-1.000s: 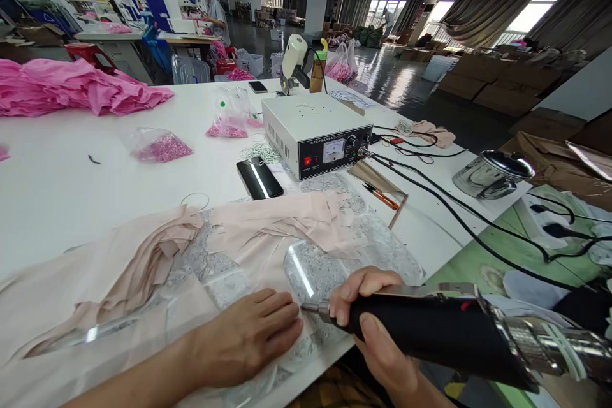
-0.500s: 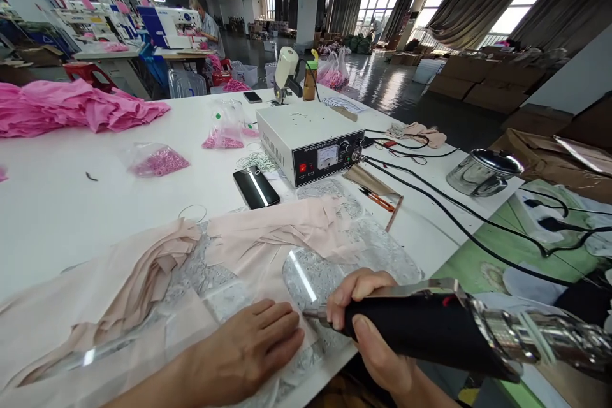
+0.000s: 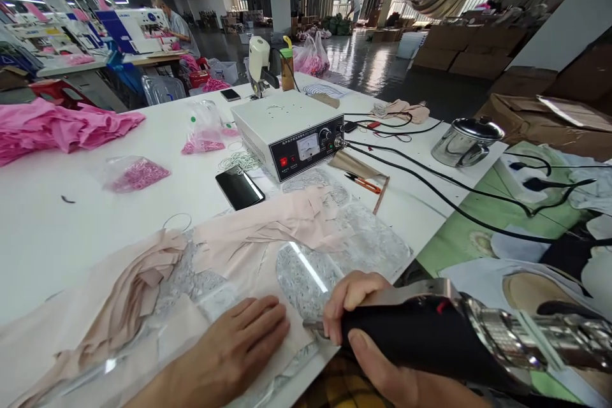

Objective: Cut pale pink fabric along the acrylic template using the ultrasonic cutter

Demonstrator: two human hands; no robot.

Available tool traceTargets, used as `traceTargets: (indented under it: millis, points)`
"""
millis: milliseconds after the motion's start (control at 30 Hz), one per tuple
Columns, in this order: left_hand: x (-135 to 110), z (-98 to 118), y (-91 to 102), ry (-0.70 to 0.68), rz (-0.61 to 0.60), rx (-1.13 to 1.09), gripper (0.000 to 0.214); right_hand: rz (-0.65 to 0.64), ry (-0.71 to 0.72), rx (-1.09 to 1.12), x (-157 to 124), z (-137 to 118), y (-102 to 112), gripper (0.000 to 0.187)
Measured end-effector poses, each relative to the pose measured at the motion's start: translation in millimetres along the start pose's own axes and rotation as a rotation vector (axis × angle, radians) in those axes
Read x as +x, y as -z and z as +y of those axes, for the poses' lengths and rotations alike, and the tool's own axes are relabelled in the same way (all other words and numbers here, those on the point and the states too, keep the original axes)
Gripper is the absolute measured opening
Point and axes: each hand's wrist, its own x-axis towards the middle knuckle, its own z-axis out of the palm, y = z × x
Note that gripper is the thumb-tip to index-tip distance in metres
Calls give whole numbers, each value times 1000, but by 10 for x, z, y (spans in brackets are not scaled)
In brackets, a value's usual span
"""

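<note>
My left hand [image 3: 234, 347] lies flat, fingers together, on pale pink fabric [image 3: 143, 280] over a clear plastic template [image 3: 306, 274] at the table's near edge. My right hand [image 3: 363, 331] is wrapped round a black handheld tool [image 3: 421, 338] with a chrome rear end. The tool's metal tip [image 3: 313, 326] points left and sits just beside my left fingertips on the fabric. A black cable [image 3: 454, 204] runs from the tool's side across the table to a white control box [image 3: 287, 131] with a dial and red switch.
A black phone [image 3: 239, 188], bags of pink rings [image 3: 136, 173], a pink fabric pile [image 3: 57, 127], an orange pen [image 3: 363, 183] and a steel pot [image 3: 466, 140] lie on the white table [image 3: 71, 223]. A person sews at a machine far back left. Cardboard boxes stand right.
The view has swung slightly right and down, so everything has drifted left in the picture. Both hands keep their hold and place on the fabric; the tool tip stays by my left fingertips.
</note>
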Motion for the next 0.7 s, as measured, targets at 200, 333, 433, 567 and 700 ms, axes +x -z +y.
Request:
traceTargets:
  millis: [200,333,433,567,700]
  points:
    - [-59,10,-92,35,-10,-24,36,-23,-5,-45,38,-83,-28,13]
    - [16,14,-25,27,-7,-23,35,-44,30,-65,81,-98,-36,12]
    - [69,10,36,15,-5,-13,34,-61,48,-56,102,-103,-37,9]
    - [101,7,66,19,5,-24,32,-61,69,-63,127,-149,-56,9]
    - [129,8,89,10,-8,-27,32,-77,70,-35,131,-120,-72,9]
